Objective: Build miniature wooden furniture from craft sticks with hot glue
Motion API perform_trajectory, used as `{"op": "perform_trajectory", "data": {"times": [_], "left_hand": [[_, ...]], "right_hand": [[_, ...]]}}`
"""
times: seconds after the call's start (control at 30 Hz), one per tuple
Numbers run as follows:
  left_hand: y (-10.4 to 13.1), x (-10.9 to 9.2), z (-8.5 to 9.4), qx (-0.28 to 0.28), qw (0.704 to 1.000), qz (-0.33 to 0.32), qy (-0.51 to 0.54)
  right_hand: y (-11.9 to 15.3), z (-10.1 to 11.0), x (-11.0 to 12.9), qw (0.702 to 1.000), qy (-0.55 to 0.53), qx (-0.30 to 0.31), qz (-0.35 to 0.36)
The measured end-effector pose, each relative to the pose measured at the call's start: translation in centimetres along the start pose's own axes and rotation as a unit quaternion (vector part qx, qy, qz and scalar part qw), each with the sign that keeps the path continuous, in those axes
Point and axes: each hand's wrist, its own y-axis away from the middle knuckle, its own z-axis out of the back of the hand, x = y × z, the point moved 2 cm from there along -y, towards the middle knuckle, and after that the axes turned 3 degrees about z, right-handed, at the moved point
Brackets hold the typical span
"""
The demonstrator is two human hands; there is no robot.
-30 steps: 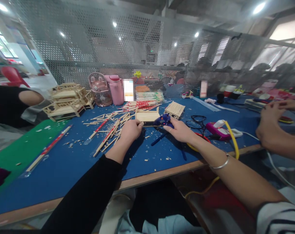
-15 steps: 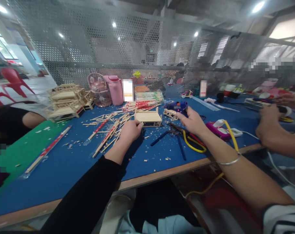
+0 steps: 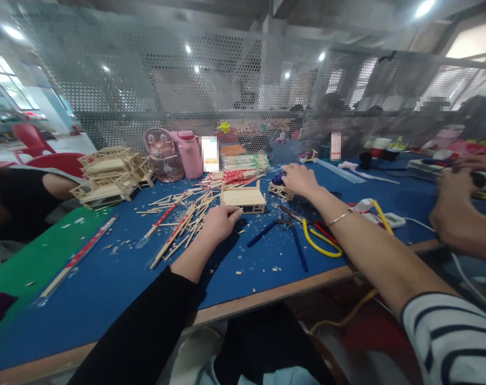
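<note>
My left hand (image 3: 219, 223) is closed in a pinch at the front of a small wooden model bed (image 3: 243, 197); a pale bit of wooden stick (image 3: 240, 210) seems to show at its fingertips. My right hand (image 3: 301, 179) is over a blue glue gun (image 3: 278, 178), fingers curled on it and hiding most of it. Under the gun lies a small slatted wooden piece (image 3: 281, 191). Blue-handled pliers (image 3: 283, 222) and yellow-handled scissors (image 3: 319, 243) lie between my hands and the table edge.
Loose sticks (image 3: 187, 224) and offcuts lie left of the bed. Finished wooden models (image 3: 106, 179) are stacked at the back left, beside a pink bottle (image 3: 189, 155). A power strip (image 3: 381, 219) with cords sits at right. A co-worker's hands (image 3: 454, 198) are farther right.
My right hand has moved forward and lowered the glue gun towards the slatted piece, turning palm down over it. My left hand has shifted slightly right, staying by the bed.
</note>
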Motion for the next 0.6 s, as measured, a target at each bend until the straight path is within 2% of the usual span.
{"op": "perform_trajectory", "data": {"times": [0.03, 0.07, 0.1, 0.17, 0.23, 0.33, 0.47, 0.6], "left_hand": [[0.0, -0.1, 0.0, -0.003, 1.0, 0.0, 0.012], [0.0, -0.2, 0.0, -0.005, 1.0, -0.002, 0.025], [0.0, -0.3, -0.1, -0.007, 0.999, -0.006, 0.038], [0.1, -0.5, -0.1, -0.005, 0.998, -0.016, 0.061], [0.1, -0.5, -0.1, -0.003, 0.997, -0.022, 0.078], [0.1, -0.6, -0.1, -0.009, 0.995, -0.023, 0.094], [0.1, -0.8, -0.1, -0.011, 0.993, -0.035, 0.113], [0.2, -1.2, -0.2, -0.013, 0.99, -0.036, 0.139]], "right_hand": [[0.4, 0.9, 1.0, 0.998, -0.022, -0.05, 0.012], [0.9, 1.6, 2.2, 0.994, -0.065, -0.073, 0.044], [1.5, 2.0, 3.6, 0.986, -0.121, -0.059, 0.098], [2.7, 2.2, 6.2, 0.949, -0.234, 0.035, 0.207], [3.6, 1.8, 8.0, 0.914, -0.291, 0.108, 0.26], [4.2, 0.8, 8.9, 0.9, -0.323, 0.12, 0.267], [4.4, 0.3, 8.5, 0.905, -0.325, 0.098, 0.255], [4.8, 0.6, 8.6, 0.909, -0.302, 0.068, 0.279]]}}
